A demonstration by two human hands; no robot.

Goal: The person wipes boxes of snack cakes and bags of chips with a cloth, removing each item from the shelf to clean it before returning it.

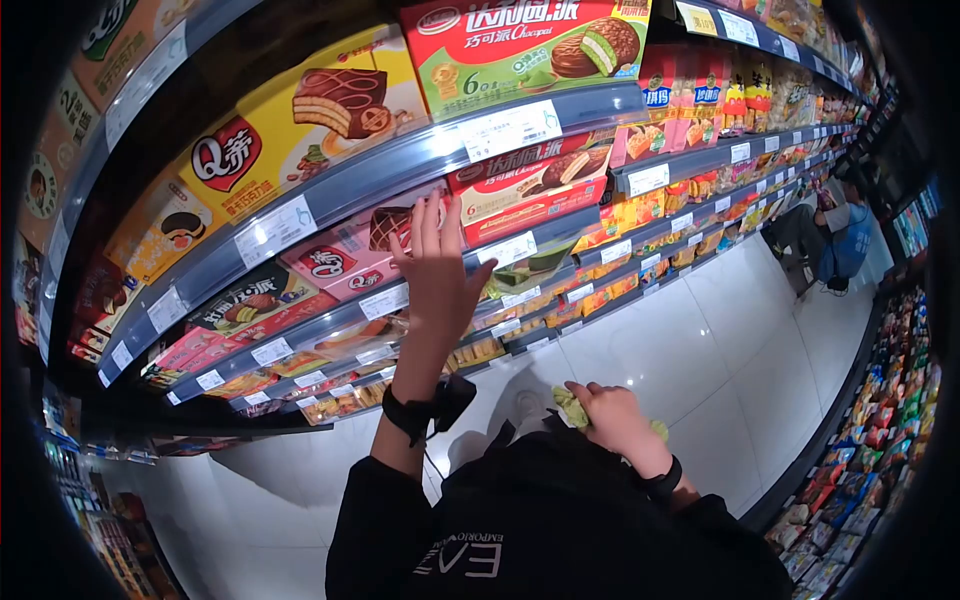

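Observation:
My left hand [440,270] is raised to the shelf with its fingers stretched out. Its fingertips overlap the right end of a pink cake box [345,258] and the left edge of a red chocolate pie box [535,185]. Low in front of my body, my right hand [612,418] is closed around a crumpled yellow-green cloth [570,407]. Part of the cloth is hidden behind the fingers. On the shelf above stand a yellow cake box [300,115] and a green and red chocolate pie box [525,60].
Price tags [275,235] line the shelf edges [385,160]. Lower shelves carry more packaged snacks. White floor tiles [690,330] run along the aisle. A person [845,235] in a blue vest is farther along at the right. Another snack display [860,470] lines the right side.

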